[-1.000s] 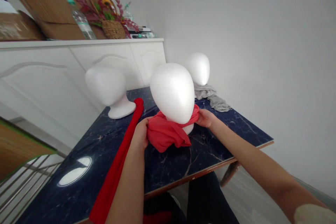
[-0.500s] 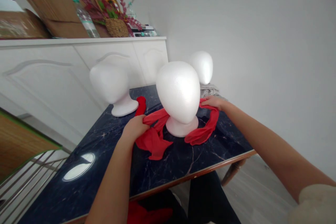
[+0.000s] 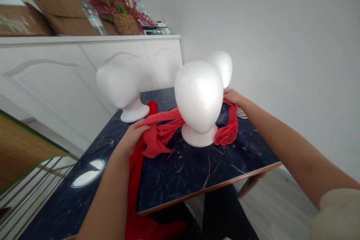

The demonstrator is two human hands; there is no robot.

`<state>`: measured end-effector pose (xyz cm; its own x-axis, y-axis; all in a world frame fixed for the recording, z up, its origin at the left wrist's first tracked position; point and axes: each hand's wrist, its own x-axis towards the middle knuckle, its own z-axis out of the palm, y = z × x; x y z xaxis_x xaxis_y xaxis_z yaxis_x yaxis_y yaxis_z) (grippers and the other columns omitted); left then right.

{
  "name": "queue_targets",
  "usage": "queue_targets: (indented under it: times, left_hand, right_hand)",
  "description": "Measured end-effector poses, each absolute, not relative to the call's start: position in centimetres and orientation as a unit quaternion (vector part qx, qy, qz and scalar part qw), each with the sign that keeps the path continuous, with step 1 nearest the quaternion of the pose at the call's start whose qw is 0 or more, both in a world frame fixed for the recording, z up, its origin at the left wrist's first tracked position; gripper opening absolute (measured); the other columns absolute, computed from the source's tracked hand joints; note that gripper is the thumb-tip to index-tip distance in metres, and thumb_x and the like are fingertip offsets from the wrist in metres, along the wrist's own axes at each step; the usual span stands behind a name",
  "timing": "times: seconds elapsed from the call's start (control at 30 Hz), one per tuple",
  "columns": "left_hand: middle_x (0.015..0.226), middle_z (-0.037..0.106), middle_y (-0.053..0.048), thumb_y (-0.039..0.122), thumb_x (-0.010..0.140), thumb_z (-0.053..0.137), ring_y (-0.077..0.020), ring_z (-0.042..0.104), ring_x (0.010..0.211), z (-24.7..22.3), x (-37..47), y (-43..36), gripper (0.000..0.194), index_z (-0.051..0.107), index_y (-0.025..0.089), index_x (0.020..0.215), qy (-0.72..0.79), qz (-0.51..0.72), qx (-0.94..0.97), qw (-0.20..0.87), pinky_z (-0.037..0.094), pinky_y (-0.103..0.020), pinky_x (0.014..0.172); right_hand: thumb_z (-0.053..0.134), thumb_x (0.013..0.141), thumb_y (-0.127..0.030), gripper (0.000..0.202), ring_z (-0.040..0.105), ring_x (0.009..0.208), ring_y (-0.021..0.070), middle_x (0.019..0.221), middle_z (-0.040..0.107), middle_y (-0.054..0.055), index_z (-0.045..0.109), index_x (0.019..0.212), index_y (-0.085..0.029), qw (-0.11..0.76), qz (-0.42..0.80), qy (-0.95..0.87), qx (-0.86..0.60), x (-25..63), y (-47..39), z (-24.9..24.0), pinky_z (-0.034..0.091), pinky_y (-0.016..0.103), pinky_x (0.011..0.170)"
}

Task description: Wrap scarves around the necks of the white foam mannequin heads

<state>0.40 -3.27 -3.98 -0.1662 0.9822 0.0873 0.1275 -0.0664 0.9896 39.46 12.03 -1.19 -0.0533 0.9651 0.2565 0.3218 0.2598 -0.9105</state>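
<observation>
A white foam mannequin head (image 3: pixel 199 97) stands upright on the dark marbled table (image 3: pixel 180 180). Behind its neck runs a coral-red scarf (image 3: pixel 159 140), whose ends come out on both sides. My left hand (image 3: pixel 134 135) is closed on the scarf to the left of the head, with a loose end hanging over the table. On the other side my right hand (image 3: pixel 233 97) grips the scarf, its fingertips partly hidden near the head; the tail curls down beside the base. Under my left forearm, a darker red cloth (image 3: pixel 135 180) trails over the table's front edge.
Two more foam heads stand farther off, one at left (image 3: pixel 120 86) and one behind at right (image 3: pixel 222 65). A grey cloth (image 3: pixel 242 113) lies by my right wrist. White cabinets (image 3: pixel 42 82) carry a bottle (image 3: pixel 94 17), a flower basket (image 3: pixel 126 24) and cardboard boxes (image 3: pixel 64 7). A metal rack (image 3: pixel 36 183) is at left.
My left hand has moved left with the scarf, drawing it straighter behind the head. My right hand has risen and shifted slightly right, and the scarf's right tail hangs narrower.
</observation>
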Motion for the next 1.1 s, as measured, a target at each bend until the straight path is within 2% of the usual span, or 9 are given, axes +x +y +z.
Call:
queue_targets:
  times: [0.13,0.27,0.37,0.47,0.57,0.7,0.8,0.97,1.1]
  left_hand:
    - [0.089,0.069,-0.004,0.025,0.065,0.066,-0.0166,0.062,0.076,-2.7,1.2,-3.0,0.034,0.066,0.016,0.098,0.461,0.619,0.426,0.472,0.051,-0.026,0.072]
    - [0.087,0.066,-0.004,0.031,0.072,0.06,-0.0172,0.061,0.077,-1.1,1.5,-1.9,0.034,0.063,0.015,0.101,0.454,0.6,0.484,0.446,0.051,-0.028,0.071]
    - [0.086,0.062,-0.002,0.028,0.068,0.063,-0.0167,0.058,0.078,-0.1,0.8,-0.9,0.037,0.058,0.017,0.103,0.485,0.56,0.594,0.314,0.048,-0.026,0.07]
    - [0.08,0.057,-0.001,0.02,0.063,0.062,-0.0183,0.054,0.075,1.0,-0.2,0.1,0.027,0.056,0.019,0.089,0.551,0.471,0.678,0.122,0.045,-0.028,0.07]
    - [0.083,0.055,-0.005,0.013,0.06,0.053,-0.0239,0.052,0.085,2.5,-0.5,1.2,0.024,0.057,0.019,0.082,0.566,0.368,0.736,-0.055,0.042,-0.035,0.08]
    - [0.094,0.055,-0.01,0.012,0.061,0.046,-0.0282,0.049,0.097,4.4,0.0,2.3,0.035,0.062,0.018,0.091,0.566,0.273,0.758,-0.175,0.038,-0.041,0.09]
    - [0.103,0.054,-0.011,0.017,0.067,0.046,-0.0286,0.048,0.103,5.5,0.0,2.6,0.032,0.064,0.018,0.093,0.561,0.233,0.768,-0.203,0.036,-0.042,0.095]
    - [0.11,0.056,-0.011,0.025,0.068,0.05,-0.0257,0.052,0.105,6.4,0.0,1.7,0.032,0.063,0.015,0.095,0.559,0.251,0.776,-0.147,0.04,-0.034,0.096]
    - [0.1,0.06,-0.008,0.026,0.074,0.049,-0.024,0.055,0.094,7.0,0.5,-0.6,0.028,0.062,0.016,0.096,0.59,0.251,0.755,-0.142,0.045,-0.034,0.086]
  right_hand:
    - [0.061,0.068,-0.01,0.006,0.053,0.057,0.0142,0.054,0.056,0.0,0.066,0.065,-0.012,0.451,0.313,-0.623,-0.557,38.8,13.0,-0.3,0.05,0.032,0.061]
    - [0.062,0.068,-0.014,0.009,0.051,0.06,0.0132,0.051,0.047,-0.003,0.062,0.06,-0.011,0.499,0.252,-0.634,-0.534,38.0,14.3,1.5,0.048,0.031,0.064]
    - [0.06,0.069,-0.013,0.007,0.052,0.061,0.0129,0.051,0.044,-0.004,0.061,0.063,-0.01,0.514,0.235,-0.632,-0.53,37.7,15.2,3.4,0.048,0.031,0.065]
    - [0.058,0.07,-0.009,0.005,0.052,0.061,0.0122,0.056,0.047,-0.004,0.063,0.071,-0.009,0.525,0.23,-0.627,-0.528,37.5,15.3,5.7,0.048,0.03,0.066]
    - [0.057,0.071,-0.004,0.009,0.05,0.059,0.0105,0.058,0.049,-0.003,0.064,0.076,-0.007,0.538,0.218,-0.628,-0.519,37.1,15.1,8.2,0.047,0.03,0.066]
    - [0.053,0.073,0.0,0.016,0.047,0.056,0.0063,0.061,0.053,-0.002,0.065,0.084,-0.002,0.553,0.184,-0.632,-0.511,36.4,15.2,11.3,0.044,0.027,0.067]
    - [0.052,0.072,0.003,0.02,0.045,0.054,0.0036,0.064,0.057,0.0,0.065,0.087,0.001,0.595,0.153,-0.626,-0.48,36.0,15.5,13.8,0.042,0.025,0.063]
    - [0.05,0.073,0.003,0.021,0.05,0.055,0.0028,0.068,0.061,0.002,0.064,0.088,-0.001,0.655,0.129,-0.621,-0.41,35.1,14.6,19.6,0.042,0.021,0.058]
    - [0.048,0.069,0.003,0.016,0.061,0.059,0.0078,0.049,0.053,-0.007,0.06,0.076,-0.004,0.68,0.125,-0.658,-0.298,33.3,11.5,24.8,0.043,0.022,0.059]
